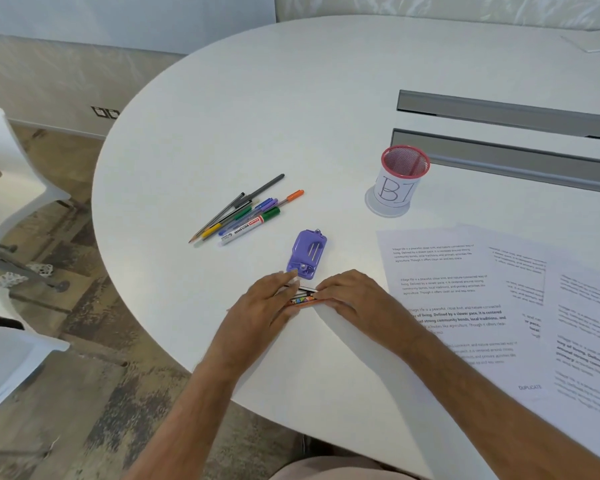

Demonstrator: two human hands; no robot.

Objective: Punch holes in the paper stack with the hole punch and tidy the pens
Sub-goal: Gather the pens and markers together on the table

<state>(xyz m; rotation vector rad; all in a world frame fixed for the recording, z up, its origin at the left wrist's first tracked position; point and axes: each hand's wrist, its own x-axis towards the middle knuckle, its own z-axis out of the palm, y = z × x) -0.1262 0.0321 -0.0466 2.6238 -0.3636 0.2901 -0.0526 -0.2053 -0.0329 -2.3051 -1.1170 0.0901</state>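
Note:
A purple hole punch (pixel 308 252) lies on the white table (pixel 326 98). Just in front of it both my hands gather a small bundle of pens (pixel 302 296) on the tabletop. My left hand (pixel 267 303) covers the bundle's left end and my right hand (pixel 350 299) its right end, fingers curled over the pens. A second heap of pens, pencils and a whiteboard marker (pixel 243 216) lies to the left beyond the punch. Printed paper sheets (pixel 465 289) are spread at the right. A pink mesh pen cup (pixel 397 178) with a paper label stands beyond them.
Two grey cable troughs (pixel 506 133) cross the table at the far right. White chairs (pixel 11 168) stand to the left of the table, over a worn floor. The table's curved edge runs close under my forearms.

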